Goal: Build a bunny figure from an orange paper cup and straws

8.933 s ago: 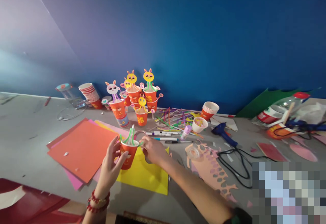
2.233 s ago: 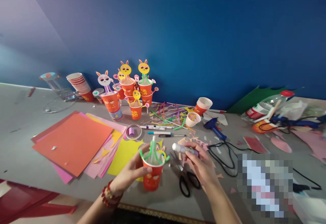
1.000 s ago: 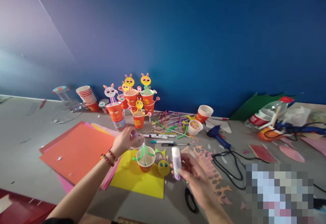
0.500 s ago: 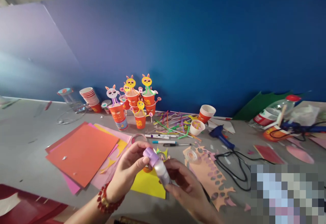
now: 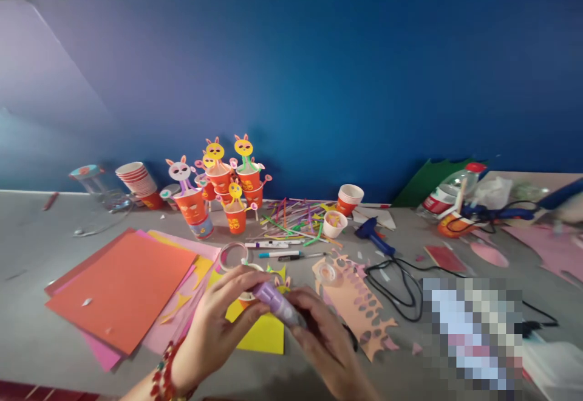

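My left hand, with a red bead bracelet on the wrist, pinches the purple end of a small tube. My right hand is closed around the tube's pale, see-through lower end. The tube is tilted and held above the table; its exact kind is unclear. Beneath and behind the hands lie a yellow sheet and a yellow paper rabbit head, partly covered by my fingers. A paper cup behind my left hand is mostly hidden.
Left lies a stack of coloured paper. Decorated rabbit cups stand behind it. Straws, markers, a blue glue gun with a looping cord, and a cut-out peach sheet spread rightward. A bottle stands far right.
The view has shifted right, so the table things appear further left. The tube lies flatter, and its purple end sits closer to my right hand's fingers. Both hands keep hold of it.
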Tool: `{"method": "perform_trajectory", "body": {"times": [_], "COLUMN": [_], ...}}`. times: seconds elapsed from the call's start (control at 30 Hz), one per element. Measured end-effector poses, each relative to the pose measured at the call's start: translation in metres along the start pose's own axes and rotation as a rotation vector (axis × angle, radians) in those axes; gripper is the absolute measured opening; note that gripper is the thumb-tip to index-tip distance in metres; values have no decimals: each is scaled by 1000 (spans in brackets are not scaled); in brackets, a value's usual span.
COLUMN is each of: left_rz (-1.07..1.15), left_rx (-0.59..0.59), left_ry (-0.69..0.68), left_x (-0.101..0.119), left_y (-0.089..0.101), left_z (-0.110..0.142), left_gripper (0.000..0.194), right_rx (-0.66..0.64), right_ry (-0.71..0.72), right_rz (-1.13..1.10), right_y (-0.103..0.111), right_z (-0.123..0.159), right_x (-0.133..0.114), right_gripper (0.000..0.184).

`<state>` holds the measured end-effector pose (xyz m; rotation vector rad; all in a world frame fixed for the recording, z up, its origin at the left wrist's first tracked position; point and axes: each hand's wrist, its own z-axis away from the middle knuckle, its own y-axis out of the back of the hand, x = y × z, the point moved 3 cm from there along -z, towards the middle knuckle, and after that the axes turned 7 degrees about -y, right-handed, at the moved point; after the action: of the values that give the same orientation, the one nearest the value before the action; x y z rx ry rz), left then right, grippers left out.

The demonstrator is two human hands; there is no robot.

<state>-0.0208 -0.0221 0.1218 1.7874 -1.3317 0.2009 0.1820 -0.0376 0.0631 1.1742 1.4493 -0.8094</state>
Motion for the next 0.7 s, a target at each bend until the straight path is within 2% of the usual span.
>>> {"method": "perform_trajectory", "body": {"times": [0.23, 0.33, 0.4, 0.47, 0.53, 0.63, 0.7], "left_rz": [-17, 8, -22, -65, -82, -44, 13], "left_rx": [-18, -73, -100, -70, 4, 72, 21], "left_ry": [-75, -123, -116, -55, 18, 26, -24], "left_x": [1, 2, 2, -1, -4, -5, -2], "left_y": [-17, -31, -37, -36, -29, -17, -16], "left_z": [6, 10, 14, 19, 26, 32, 32], "left_gripper": [35, 40, 52, 67, 69, 48, 37], "right_rx": [-29, -35, -22, 74, 276, 521, 624], "right_ry": [-48, -41, 3, 37, -46, -90, -110], "right_rz": [-21, 101, 232, 341, 432, 516, 590], "right_y": [0, 2, 12, 37, 77, 142, 172], "right_z": [10, 12, 9, -2, -19, -47, -62], "right_x": [7, 16, 22, 31, 44, 65, 80], "right_gripper": [30, 36, 40, 33, 18, 29, 34]}}
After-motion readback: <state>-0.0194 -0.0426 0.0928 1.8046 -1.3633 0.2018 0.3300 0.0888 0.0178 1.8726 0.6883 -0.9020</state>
